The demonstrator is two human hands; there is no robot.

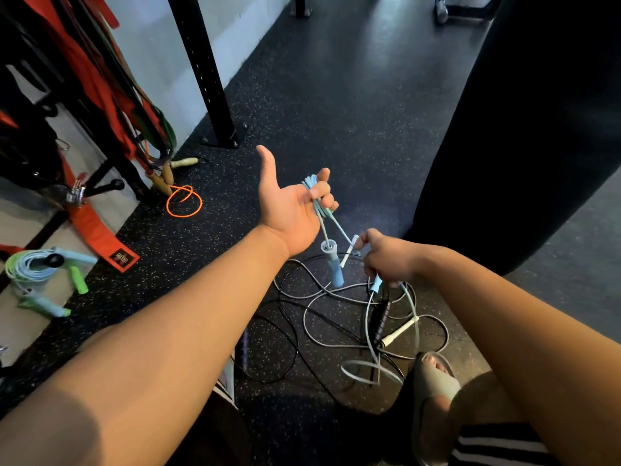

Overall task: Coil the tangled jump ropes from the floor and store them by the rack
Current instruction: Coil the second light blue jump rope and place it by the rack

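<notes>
Left hand: Your left hand (289, 210) is raised palm-up over the middle of the rubber floor (336, 95), thumb stuck out. Its fingers (322, 190) are curled round a few folded loops of the light-blue jump rope (316, 200).
Right hand: Your right hand (386, 258) is lower and just beside it, fingers closed. Thumb and forefinger pinch the same rope's free strand.
Handles: One blue handle (332, 267) dangles from the loops. What looks like the second pokes out under your right fist.
Done: A blue-and-green coiled pair (30, 267) is hung on a peg at the floor's left edge. An orange rope (184, 201) lies looped near the foot of the rack post (205, 72).
In hand: The blue rope is partly gathered, and a long run trails down to the floor by your sandalled foot (433, 381).
Left to do: A grey-and-black tangle (322, 307) sprawls beneath your hands, with a black handle (381, 319) and a white handle (400, 331) in it. At least two ropes there look uncoiled.
Verdict: Roughly the midpoint, by appearances. The blue coil needs finishing and storing before the tangle.
</notes>
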